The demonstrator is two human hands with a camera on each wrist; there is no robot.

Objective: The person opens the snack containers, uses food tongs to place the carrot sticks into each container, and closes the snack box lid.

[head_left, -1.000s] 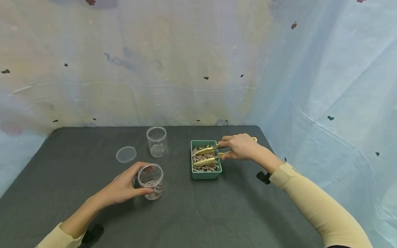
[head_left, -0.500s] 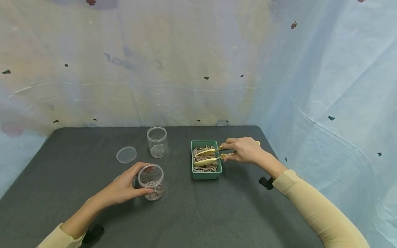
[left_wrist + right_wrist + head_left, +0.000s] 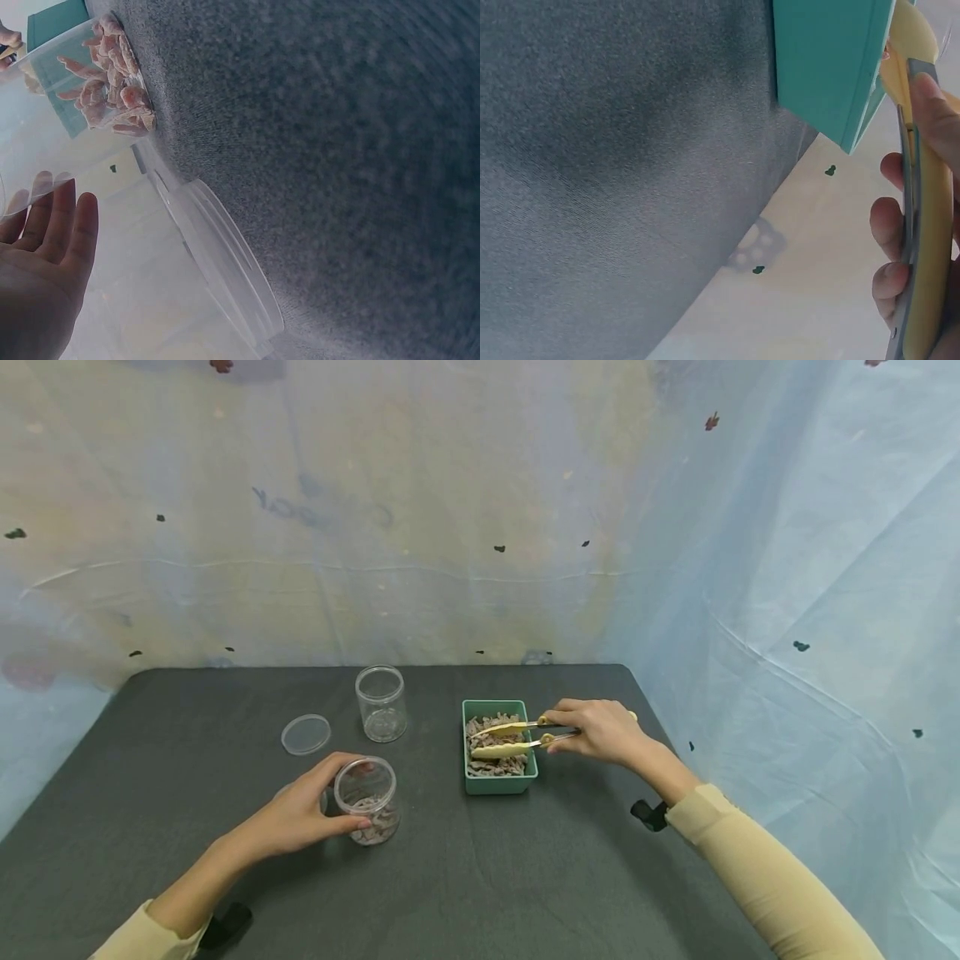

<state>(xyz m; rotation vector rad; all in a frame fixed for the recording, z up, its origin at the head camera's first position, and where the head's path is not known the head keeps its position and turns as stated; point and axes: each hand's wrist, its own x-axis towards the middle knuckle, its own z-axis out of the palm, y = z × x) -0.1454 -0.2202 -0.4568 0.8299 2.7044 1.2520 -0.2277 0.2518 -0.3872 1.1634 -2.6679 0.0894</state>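
My left hand grips the side of a clear round jar, thumb at the front and fingers behind. Small pinkish-brown pieces lie at the bottom of this lidless jar. My right hand holds yellow-tipped metal tongs, with fingers and thumb wrapped round both arms. The tong tips are spread apart over the green rectangular box, right at a heap of similar shredded pieces.
Behind the held jar stands a second clear jar, without a lid. To its left a clear round lid lies flat on the dark tabletop. Pale printed sheeting hangs behind the table and along the right side.
My right hand has drawn back to the right and slightly down with the tongs, whose tips have come a little closer together. The left hand and its jar stay put.
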